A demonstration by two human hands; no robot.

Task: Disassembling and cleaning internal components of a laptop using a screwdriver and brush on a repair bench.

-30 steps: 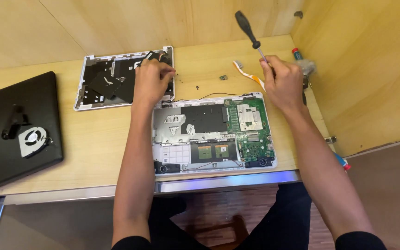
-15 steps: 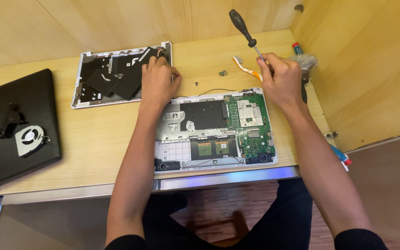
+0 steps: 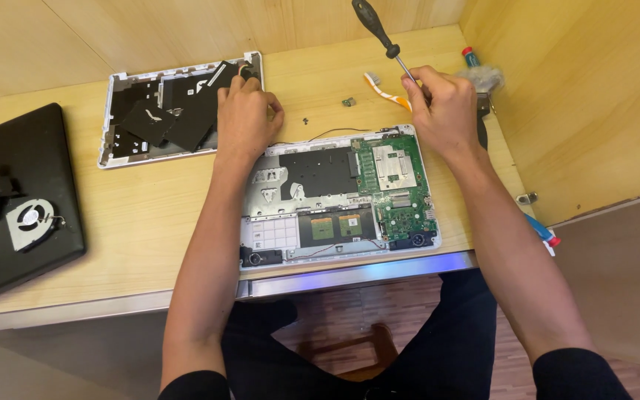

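Laptop (image 3: 338, 196) on the surface already opened, cover (image 3: 179, 111) and fan (image 3: 30, 222) off, board still in; right hand (image 3: 442, 107) gripping screwdriver (image 3: 379, 33), left hand (image 3: 246, 118) curled at the cover's edge.

A light wooden desk (image 3: 135, 215) fills the frame's middle, edged in metal. Wooden wall panels (image 3: 579, 89) rise behind and right. Reddish wood-pattern floor (image 3: 350, 318) shows below.

Wooden desk (image 3: 142, 215); opened laptop (image 3: 335, 196); panel (image 3: 164, 111)
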